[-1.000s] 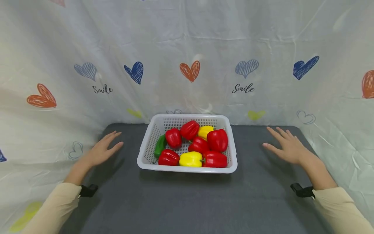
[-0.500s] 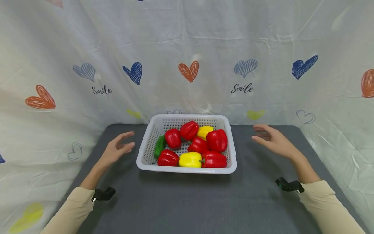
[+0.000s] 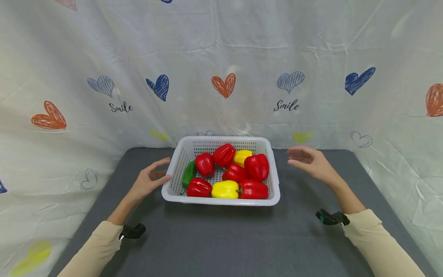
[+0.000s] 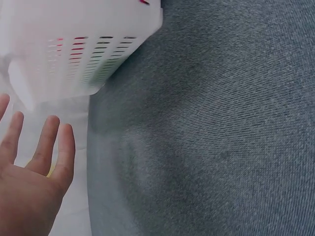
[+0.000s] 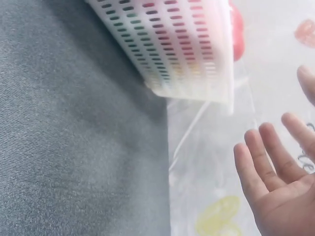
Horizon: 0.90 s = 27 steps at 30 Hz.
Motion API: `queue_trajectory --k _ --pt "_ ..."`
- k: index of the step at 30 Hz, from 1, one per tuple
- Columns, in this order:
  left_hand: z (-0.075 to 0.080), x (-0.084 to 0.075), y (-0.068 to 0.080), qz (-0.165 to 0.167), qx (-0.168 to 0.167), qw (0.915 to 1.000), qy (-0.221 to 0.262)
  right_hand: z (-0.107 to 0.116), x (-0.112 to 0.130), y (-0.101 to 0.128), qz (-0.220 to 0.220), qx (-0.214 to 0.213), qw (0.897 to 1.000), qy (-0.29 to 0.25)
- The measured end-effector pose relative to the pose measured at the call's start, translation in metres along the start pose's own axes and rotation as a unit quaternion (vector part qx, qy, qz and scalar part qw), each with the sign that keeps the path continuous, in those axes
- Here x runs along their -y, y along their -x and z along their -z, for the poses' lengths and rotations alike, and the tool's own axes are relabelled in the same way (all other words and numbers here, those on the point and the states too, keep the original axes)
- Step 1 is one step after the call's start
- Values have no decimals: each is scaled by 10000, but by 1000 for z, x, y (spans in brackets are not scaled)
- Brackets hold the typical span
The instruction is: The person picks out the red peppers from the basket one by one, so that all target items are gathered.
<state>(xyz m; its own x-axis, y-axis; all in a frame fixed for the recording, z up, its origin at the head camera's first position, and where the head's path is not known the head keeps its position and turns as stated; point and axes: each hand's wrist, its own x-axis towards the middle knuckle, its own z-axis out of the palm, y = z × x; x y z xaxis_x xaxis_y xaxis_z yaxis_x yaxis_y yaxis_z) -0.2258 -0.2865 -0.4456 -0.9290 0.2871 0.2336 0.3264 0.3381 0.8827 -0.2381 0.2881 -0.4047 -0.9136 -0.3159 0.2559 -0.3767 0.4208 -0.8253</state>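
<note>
A white plastic basket [image 3: 221, 201] stands on the dark grey table, filled with several red bell peppers [image 3: 257, 167], two yellow bell peppers [image 3: 225, 189] and one long green pepper [image 3: 189, 174]. My left hand [image 3: 147, 184] is at the basket's left side, its fingertips right by the rim, holding nothing. On the other side, my right hand [image 3: 315, 164] hovers a short way from the right rim with fingers loosely bent and nothing in them. Both wrist views show spread fingers near the slotted basket walls [image 4: 93, 59].
The grey table [image 3: 221, 238] extends in front of the basket and to both sides. Behind it hangs a pale curtain [image 3: 256, 50] printed with hearts and the word Smile. Black wrist cameras [image 3: 132, 231] sit at both sleeve cuffs.
Both hands have moved inward from the table's sides toward the basket, the left reaching closer to its rim. Their fingers have bent a little. The basket and peppers have stayed in place.
</note>
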Motion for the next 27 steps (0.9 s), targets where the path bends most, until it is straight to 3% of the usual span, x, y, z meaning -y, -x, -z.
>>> queue_trajectory --k 8,16,27 --pt "-6 1 -3 -322 -93 9991 -253 -10 3 -7 230 290 9981 -490" --pt "-7 -3 -5 -681 14 9973 -257 -18 9 -23 365 549 9972 -346" --pt "-6 1 -6 -716 45 9969 -332 -36 15 -41 653 1074 9910 -450"
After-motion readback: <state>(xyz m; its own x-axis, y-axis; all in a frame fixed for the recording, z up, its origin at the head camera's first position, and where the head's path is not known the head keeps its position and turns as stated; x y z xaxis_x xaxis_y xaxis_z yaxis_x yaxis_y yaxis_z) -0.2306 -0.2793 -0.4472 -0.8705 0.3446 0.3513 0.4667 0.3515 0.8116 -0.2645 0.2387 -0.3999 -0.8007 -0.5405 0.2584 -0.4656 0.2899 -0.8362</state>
